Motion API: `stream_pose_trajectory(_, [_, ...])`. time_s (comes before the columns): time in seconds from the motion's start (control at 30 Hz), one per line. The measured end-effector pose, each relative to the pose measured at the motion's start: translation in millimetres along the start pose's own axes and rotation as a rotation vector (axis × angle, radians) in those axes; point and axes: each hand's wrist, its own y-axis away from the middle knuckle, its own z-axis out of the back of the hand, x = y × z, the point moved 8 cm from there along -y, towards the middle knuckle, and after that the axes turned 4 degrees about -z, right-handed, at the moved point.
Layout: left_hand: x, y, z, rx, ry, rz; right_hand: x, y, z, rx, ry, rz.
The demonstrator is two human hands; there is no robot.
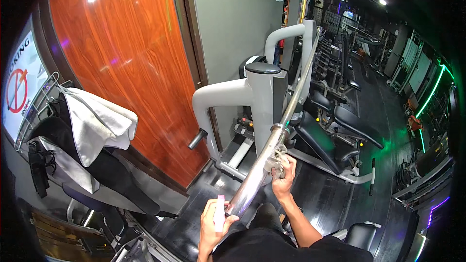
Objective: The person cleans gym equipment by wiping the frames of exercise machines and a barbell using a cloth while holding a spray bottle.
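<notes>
A metal barbell runs away from me on a grey bench-press frame, its thick shiny sleeve pointing at my body. My right hand presses a crumpled, light-coloured cloth to the sleeve's right side, below the collar. Beside the sleeve's near end is my left hand, gripping a slim white and pink object; its exact kind is unclear. Whether the left fingers also touch the bar end cannot be made out.
To the left, white towels and dark clothing hang from a wire rack before a glossy wooden panel. Black padded benches stand at the right. Farther back is a dumbbell rack. Dark flooring runs between equipment.
</notes>
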Motion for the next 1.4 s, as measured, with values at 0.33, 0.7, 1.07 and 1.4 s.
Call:
stream_pose_trajectory(0.33, [17, 7, -4, 0.003, 0.099, 0.139, -6, 16, 21, -0.014, -0.204, -0.21])
stream_pose_trajectory(0.7, [32, 3, 16, -0.138, 0.315, 0.109, 32, 27, -3, 0.079, -0.039, 0.149])
stream_pose_trajectory(1.07, [-3, -74, 58, -0.18, 0.456, -0.1, -52, 112, -14, 0.527, -0.086, -0.384])
stream_pose_trajectory(1.4, [-42, -143, 20, -0.119, 0.646, -0.17, -84, 65, 28, 0.067, -0.78, -0.73])
